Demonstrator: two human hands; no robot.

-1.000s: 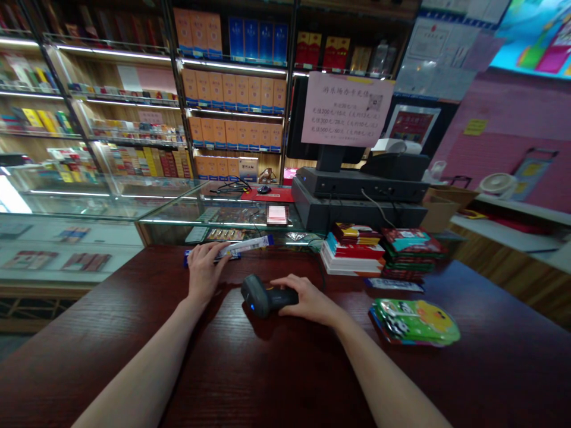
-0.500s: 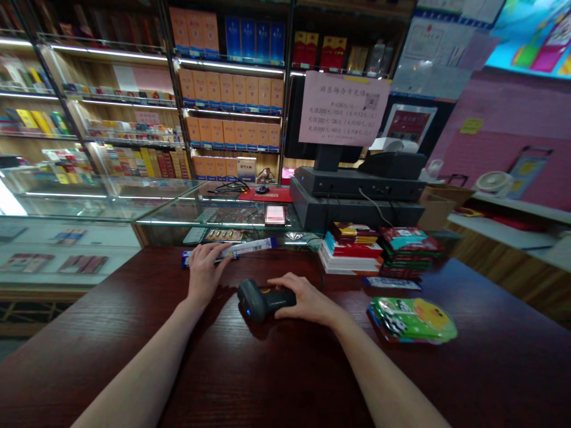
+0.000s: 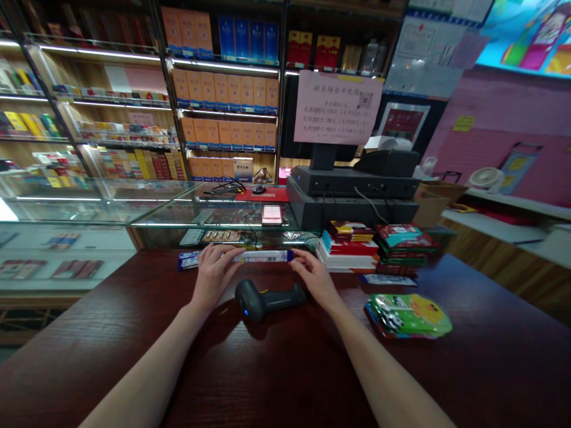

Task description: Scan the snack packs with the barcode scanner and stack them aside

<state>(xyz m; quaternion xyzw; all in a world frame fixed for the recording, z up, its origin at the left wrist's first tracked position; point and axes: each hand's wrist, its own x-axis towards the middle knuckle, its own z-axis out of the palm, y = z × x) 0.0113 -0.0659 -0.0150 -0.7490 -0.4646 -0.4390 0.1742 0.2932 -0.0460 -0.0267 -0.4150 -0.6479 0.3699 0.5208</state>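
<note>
Along the far edge of a dark wood counter (image 3: 428,380), the left hand (image 3: 215,276) and right hand (image 3: 314,276) pinched opposite ends of a slim white-and-blue packet (image 3: 263,256), seemingly keeping it straight, just beyond a handheld barcode scanner (image 3: 267,300) lying on the counter.

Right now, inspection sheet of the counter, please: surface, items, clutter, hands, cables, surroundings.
Surface: dark wood counter.
Job's things: white-and-blue packet, held level; barcode scanner, lying on the counter, untouched.
Clutter: stacked packets; green packets; blue packet.
Hands: left hand and right hand each hold one end of the white-and-blue packet.
Cables: thin black cable behind the white-and-blue packet.
Surroundings: glass case, till, shelves of boxes.
</note>
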